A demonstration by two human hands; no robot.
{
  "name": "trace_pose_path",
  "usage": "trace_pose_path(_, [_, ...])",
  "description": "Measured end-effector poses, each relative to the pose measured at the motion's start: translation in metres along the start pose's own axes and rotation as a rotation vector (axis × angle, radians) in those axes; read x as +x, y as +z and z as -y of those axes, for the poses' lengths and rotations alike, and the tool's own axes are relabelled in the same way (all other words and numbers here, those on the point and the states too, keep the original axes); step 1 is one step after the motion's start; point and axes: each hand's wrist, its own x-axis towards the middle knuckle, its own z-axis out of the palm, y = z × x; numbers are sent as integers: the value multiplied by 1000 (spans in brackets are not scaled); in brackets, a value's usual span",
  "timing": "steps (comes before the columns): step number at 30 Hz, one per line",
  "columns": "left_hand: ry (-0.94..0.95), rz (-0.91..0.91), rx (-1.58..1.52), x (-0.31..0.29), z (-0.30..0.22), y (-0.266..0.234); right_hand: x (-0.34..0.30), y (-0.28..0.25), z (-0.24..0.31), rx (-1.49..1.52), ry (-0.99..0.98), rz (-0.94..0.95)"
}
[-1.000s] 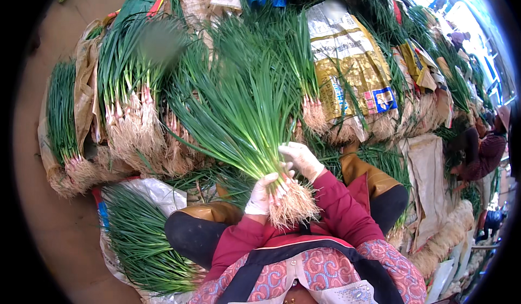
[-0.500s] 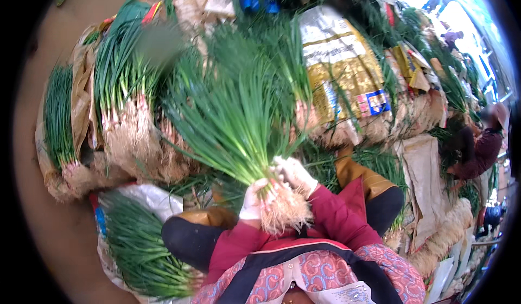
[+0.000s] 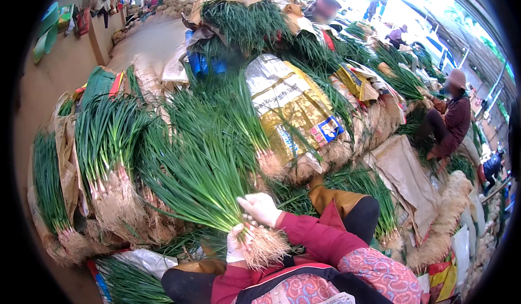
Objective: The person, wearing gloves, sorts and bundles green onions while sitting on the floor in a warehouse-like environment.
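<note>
A large bunch of green onions (image 3: 211, 190) leans up and to the left in front of me, its long leaves fanned out and its pale, hairy roots hanging toward my lap. My left hand (image 3: 236, 245), in a white glove, is closed around the lower stems just above the roots. From the other side my right hand (image 3: 262, 208), also gloved in white, grips the same stems a little higher, with some of its fingers hidden behind them. Behind the bunch, more rooted green onions (image 3: 111, 141) stand stacked side by side.
A gold and white sack (image 3: 293, 106) covers bundles ahead. Loose green onions (image 3: 130, 279) lie on plastic at lower left. Beige sacking (image 3: 404, 179) and a row of roots (image 3: 442, 222) are at right, near a seated person (image 3: 453, 117). A wall (image 3: 68, 76) stands at left.
The view has tilted up and swung right, showing more of the background. Both hands still hold the green onions; my right hand now sits higher on the stems, its fingers pointing left.
</note>
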Motion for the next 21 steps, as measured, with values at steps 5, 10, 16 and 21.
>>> trace_pose_path(5, [40,133,-111,-9,11,41,115,-35,-68,-1058,-306,-506])
trace_pose_path(10, [45,106,-231,-2,7,18,54,-90,-133,-423,28,-309])
trace_pose_path(16, [70,150,-140,5,13,14,-22,-85,-84,-834,41,32])
trace_pose_path(21, [-68,143,-132,11,12,-3,-11,-11,-52,549,-9,-21])
